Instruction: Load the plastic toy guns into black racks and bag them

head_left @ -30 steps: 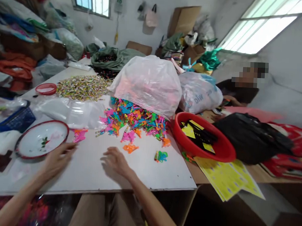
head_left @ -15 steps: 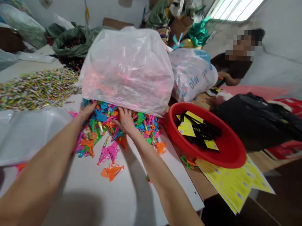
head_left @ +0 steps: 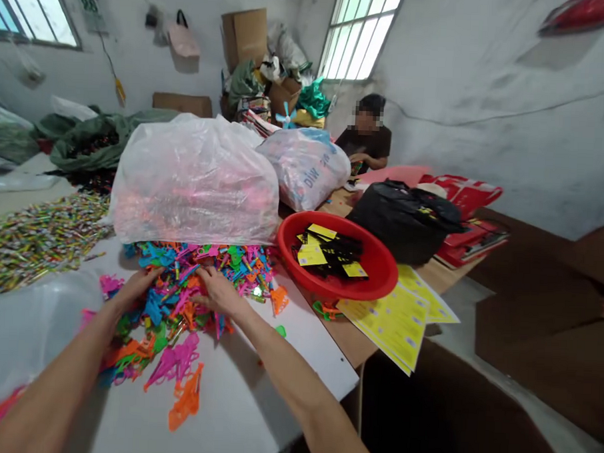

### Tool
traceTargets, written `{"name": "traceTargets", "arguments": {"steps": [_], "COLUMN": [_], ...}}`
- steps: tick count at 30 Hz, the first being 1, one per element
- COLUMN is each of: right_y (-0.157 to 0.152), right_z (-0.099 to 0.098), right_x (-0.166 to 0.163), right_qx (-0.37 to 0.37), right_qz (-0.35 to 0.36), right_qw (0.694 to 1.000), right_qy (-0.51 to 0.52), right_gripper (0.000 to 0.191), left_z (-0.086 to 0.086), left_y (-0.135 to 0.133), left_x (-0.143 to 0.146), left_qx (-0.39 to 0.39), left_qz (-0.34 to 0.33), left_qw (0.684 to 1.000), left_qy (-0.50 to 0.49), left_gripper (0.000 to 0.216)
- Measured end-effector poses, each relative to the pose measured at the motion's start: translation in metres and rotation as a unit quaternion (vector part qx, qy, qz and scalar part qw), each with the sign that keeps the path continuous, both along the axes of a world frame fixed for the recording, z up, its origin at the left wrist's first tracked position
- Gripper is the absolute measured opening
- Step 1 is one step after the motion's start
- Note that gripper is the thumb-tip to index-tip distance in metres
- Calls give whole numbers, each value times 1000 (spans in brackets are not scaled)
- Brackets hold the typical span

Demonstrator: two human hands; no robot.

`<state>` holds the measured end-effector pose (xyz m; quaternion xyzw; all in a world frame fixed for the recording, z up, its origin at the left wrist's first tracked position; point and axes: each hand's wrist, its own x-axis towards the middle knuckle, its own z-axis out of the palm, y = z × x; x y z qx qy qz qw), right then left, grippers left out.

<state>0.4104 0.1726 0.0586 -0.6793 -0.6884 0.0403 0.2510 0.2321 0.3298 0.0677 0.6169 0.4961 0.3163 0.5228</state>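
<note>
A heap of small bright plastic pieces (head_left: pixel 153 305), several of them shaped like toy pistols, spills from under a large translucent bag (head_left: pixel 198 188) onto the white table (head_left: pixel 234 397). On the left side of the heap lies my left hand (head_left: pixel 135 287), fingers stretched out and partly sunk among the pieces. My right hand (head_left: pixel 218 291) rests on the heap's middle with its fingers spread. Neither hand visibly grips a piece. Closer to me, a pink piece (head_left: pixel 174 361) and an orange piece (head_left: pixel 186 398) lie at the heap's front edge.
Right of the heap stands a red basin (head_left: pixel 367 286) holding black items with yellow labels. Yellow printed sheets (head_left: pixel 385 323) jut past the table edge. Many small striped tubes (head_left: pixel 41 238) cover the left side. Behind are a black bag (head_left: pixel 397 220) and a seated person (head_left: pixel 368 139).
My view has shifted upward and to the right. Both hands have drawn back from the bag's edge, and the colourful pieces are spread farther towards me.
</note>
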Motion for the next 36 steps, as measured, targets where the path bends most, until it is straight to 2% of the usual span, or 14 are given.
{"name": "traceTargets", "arguments": {"steps": [3, 5, 6, 7, 10, 12, 14, 16, 19, 22, 24, 29, 33, 36], "right_y": [-37, -64, -78, -92, -127, -142, -149, -148, -141, -139, -140, -131, -119, -128], "right_z": [24, 41, 48, 55, 66, 63, 56, 48, 41, 42, 43, 45, 59, 76], "right_x": [36, 72, 93, 115, 173, 199, 212, 217, 218, 216, 213, 210, 213, 206], "right_qx": [6, 2, -1, -7, -75, -145, -200, -229, -250, -256, -256, -253, -229, -206], "right_qz": [-7, -52, -87, -131, -274, -328, -334, -323, -317, -298, -278, -229, -231, -266], "right_qw": [1000, 999, 996, 991, 953, 922, 909, 906, 900, 900, 902, 906, 906, 897], "right_qy": [3, 1, -7, -22, -108, -145, -147, -147, -163, -190, -211, -251, -270, -286], "right_gripper": [47, 33, 29, 27, 36, 49, 51, 41, 38, 37, 41, 40, 32, 33], "left_z": [11, 9, 5, -1, -29, -49, -67, -83, -99, -97, -87, -62, -60, -61], "left_y": [-21, -45, -61, -81, -149, -191, -218, -223, -195, -159, -153, -207, -251, -252], "left_x": [-13, -22, -25, -28, -34, -38, -44, -51, -64, -76, -82, -86, -80, -78], "left_qx": [58, 162, 254, 360, 599, 684, 716, 715, 686, 649, 628, 599, 576, 540], "left_qz": [34, 59, 51, 14, -222, -321, -353, -342, -303, -289, -304, -330, -402, -359], "left_qw": [993, 971, 942, 898, 726, 618, 568, 571, 612, 637, 641, 670, 672, 734], "left_qy": [92, 165, 211, 251, 253, 217, 200, 211, 252, 298, 319, 290, 235, 202], "left_gripper": [44, 52, 53, 51, 38, 41, 44, 45, 43, 40, 40, 33, 33, 30]}}
